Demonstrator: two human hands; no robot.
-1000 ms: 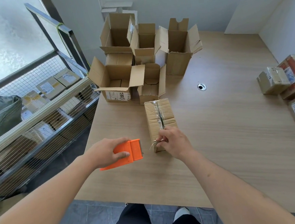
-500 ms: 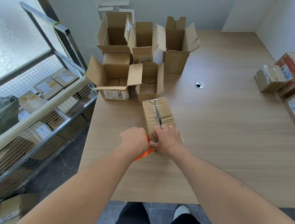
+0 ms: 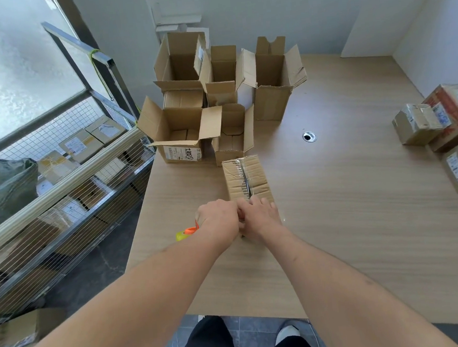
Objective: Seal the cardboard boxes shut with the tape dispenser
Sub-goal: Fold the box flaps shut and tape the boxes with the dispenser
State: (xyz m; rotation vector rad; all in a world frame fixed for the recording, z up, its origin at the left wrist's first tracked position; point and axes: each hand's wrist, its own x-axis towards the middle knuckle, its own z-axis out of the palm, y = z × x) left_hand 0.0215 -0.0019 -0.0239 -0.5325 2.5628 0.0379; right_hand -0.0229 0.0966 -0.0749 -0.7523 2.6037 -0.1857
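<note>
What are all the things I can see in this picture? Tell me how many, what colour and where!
Closed box: one, brown, shiny tape along its top, on the table in front of the hands.
Open boxes: about six, brown, flaps up, clustered at the far left of the table.
Taped parcels: at least four, brown, one reddish, at the table's right edge.
Table: one, light wood, with a small round hole.
Wire cart: one, grey metal, left of the table, holding labelled parcels.
Tape dispenser: one, orange, mostly hidden under the left hand.
Left hand: one, holds the dispenser at the box's near end.
Right hand: one, on the box's near end, touching the left hand.
</note>
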